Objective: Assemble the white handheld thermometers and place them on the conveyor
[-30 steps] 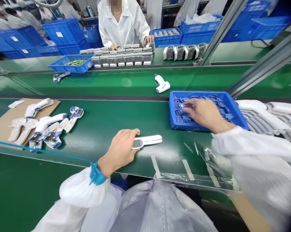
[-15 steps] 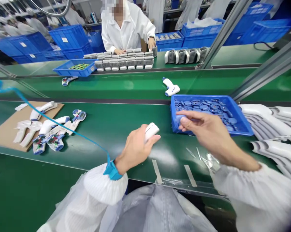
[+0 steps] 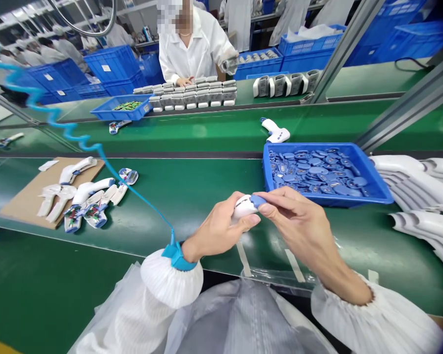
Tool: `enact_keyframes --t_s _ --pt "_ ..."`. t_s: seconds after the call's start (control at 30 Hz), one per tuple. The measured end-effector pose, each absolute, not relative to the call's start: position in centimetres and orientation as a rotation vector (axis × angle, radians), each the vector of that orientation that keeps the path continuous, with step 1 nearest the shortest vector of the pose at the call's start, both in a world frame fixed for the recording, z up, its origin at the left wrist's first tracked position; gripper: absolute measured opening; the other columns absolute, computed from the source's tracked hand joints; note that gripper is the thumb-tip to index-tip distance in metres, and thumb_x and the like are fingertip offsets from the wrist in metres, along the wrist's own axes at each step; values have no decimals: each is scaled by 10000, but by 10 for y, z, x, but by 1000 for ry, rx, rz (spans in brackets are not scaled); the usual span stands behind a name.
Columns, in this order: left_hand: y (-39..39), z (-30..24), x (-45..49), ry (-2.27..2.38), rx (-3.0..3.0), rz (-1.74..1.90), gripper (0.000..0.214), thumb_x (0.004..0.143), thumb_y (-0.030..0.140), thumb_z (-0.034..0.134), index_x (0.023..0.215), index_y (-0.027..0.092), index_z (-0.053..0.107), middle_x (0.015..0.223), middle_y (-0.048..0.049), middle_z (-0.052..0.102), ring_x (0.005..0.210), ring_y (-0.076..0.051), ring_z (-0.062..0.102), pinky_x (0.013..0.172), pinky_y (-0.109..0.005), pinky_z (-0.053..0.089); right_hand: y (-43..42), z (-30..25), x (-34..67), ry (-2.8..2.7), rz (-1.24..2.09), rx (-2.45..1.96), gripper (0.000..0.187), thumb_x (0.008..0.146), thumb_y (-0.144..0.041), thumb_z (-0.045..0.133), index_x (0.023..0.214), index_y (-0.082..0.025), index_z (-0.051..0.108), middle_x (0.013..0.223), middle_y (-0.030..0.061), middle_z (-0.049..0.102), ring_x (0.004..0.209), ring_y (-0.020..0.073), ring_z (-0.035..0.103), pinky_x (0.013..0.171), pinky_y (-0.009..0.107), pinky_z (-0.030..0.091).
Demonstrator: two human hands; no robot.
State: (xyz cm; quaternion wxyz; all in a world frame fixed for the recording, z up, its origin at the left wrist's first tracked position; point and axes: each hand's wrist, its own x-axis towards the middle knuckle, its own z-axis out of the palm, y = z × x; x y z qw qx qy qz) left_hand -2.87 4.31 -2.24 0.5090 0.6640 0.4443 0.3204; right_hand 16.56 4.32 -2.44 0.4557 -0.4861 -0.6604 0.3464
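Note:
My left hand (image 3: 221,223), with a blue strap at its wrist, is closed around a white plastic housing part (image 3: 243,208). Between the thumb and fingers of my right hand (image 3: 298,216) is a blue plastic cap (image 3: 257,200). The cap touches the end of the white part; whether it is seated cannot be seen. Much of the white part is hidden by my left fingers. Just beyond my right hand stands a blue tray (image 3: 383,196) with many similar blue pieces (image 3: 317,169).
White shells (image 3: 405,167) are stacked at the right. Opened thermometer-like devices (image 3: 85,216) lie around a cardboard sheet (image 3: 18,209) at left. A white handheld device (image 3: 275,131) is on the belt. A coiled blue cord (image 3: 133,191) runs to my left wrist. Opposite, a person (image 3: 192,44) handles grey-white parts.
My right hand has moved left from the tray, bringing the blue cap against the white housing part. My left hand has shifted slightly right. The person opposite has lifted a grey part.

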Motion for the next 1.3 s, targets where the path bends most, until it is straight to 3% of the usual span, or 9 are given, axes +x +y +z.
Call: enact_keyframes --t_s 0.3,0.37,0.5,0.67,0.77,0.87,0.97,1.17,1.3 --pt "51 -6 -36 1085 1688 533 314 992 494 607 1034 190 542 822 18 577 681 -116 475 623 -260 378 45 -21 168 -1944 303 -1113 177 993 -251 634 1040 -227 802 885 36 685 697 145 621 592 291 532" --pt "51 -6 -35 1107 1720 511 313 1000 497 595 1042 191 544 827 14 597 676 -122 492 624 -264 379 46 -21 168 -1947 338 -1119 179 1000 -267 622 1040 -237 793 916 35 696 724 148 642 608 286 549" --pt "53 -11 -29 1154 1865 453 294 1035 475 532 1096 191 575 860 -11 655 699 -157 557 639 -289 390 44 -26 161 -1951 616 -1091 244 1011 -253 597 1216 -247 728 1152 40 714 952 161 695 783 284 594" --pt "52 -21 -24 1336 2203 268 266 1026 429 521 1069 183 613 935 -63 707 801 -240 637 712 -352 430 34 -47 153 -1761 604 -1250 171 1003 -239 573 1078 -220 725 994 35 712 858 161 678 771 300 581" --pt "43 -38 -25 1453 2223 500 306 1015 485 555 1117 206 626 1048 -70 711 973 -256 635 823 -367 452 26 -57 159 -1651 732 -1324 168 1003 -318 590 1105 -227 688 1030 49 708 874 177 693 766 310 591" --pt "38 -63 -20 1794 2035 911 372 1044 472 486 834 194 618 861 -67 686 836 -211 593 758 -339 403 18 -59 161 -1718 827 -1324 201 1009 -393 587 1114 -234 651 1069 61 700 861 188 690 750 321 580" --pt "44 -78 -15 1883 1987 982 550 1046 441 434 556 192 445 580 -38 550 590 -152 463 622 -328 277 9 -58 151 -1890 796 -1313 234 1039 -415 525 1085 -225 653 995 58 676 765 182 651 676 319 533" --pt "63 -68 -31 1732 2057 803 585 993 425 477 472 176 382 473 -4 423 506 -119 282 590 -332 175 10 -68 127 -1888 600 -1231 182 1055 -348 503 1050 -202 612 895 46 606 703 159 601 626 290 480" --pt "66 -69 -45 1748 1967 787 622 991 481 478 456 175 392 455 11 378 510 -116 252 584 -328 172 19 -72 115 -1958 600 -1090 172 1059 -323 491 1064 -192 603 885 41 574 698 153 572 625 287 477"
